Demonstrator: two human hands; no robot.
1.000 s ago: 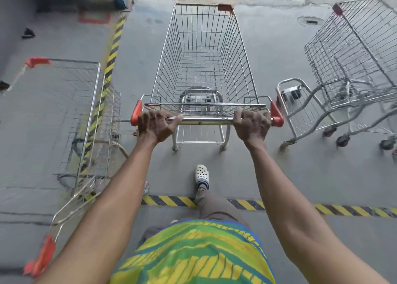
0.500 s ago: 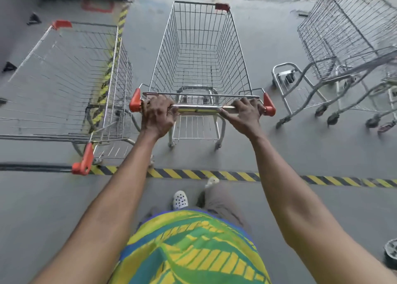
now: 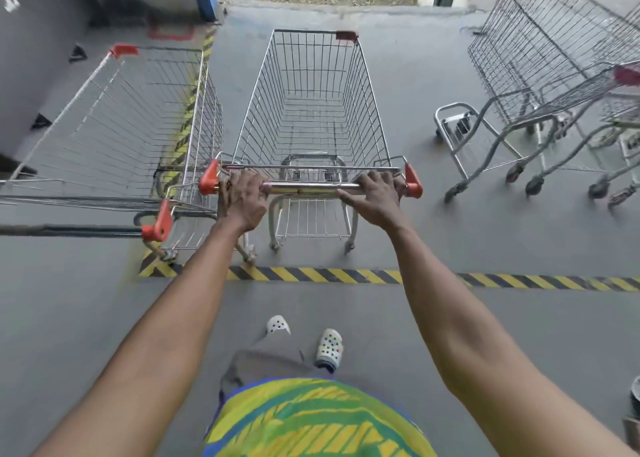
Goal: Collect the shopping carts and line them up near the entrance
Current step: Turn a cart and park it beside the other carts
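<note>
I am steering the middle cart (image 3: 311,110), which is standing just past the hazard stripe (image 3: 346,275) with its nose pointing away from me, the left cart (image 3: 114,127) just beside it and the right-side carts (image 3: 540,58) well apart. My left hand (image 3: 244,197) is gripping the handle bar (image 3: 311,188) near its left end, fingers (image 3: 242,179) curled over the top. My right hand (image 3: 375,198) is gripping near the right end, fingers wrapped over and thumb lying along the tube. I am judging this to be the parking step, squaring the cart up parallel with its neighbour. To do it well I am aiming to push evenly through both wrists, watching the narrow gap on the left so the wire sides are not clashing, and easing off before letting go, since the castors are probably rolling freely on this floor (image 3: 485,214). The basket is showing as thin bright steel wire in a tapering grid, narrower at the nose. The bar is looking like a smooth polished tube with orange-red plastic end caps (image 3: 209,181). The floor is reading as matte grey, the stripe as a worn yellow-and-black band
</note>
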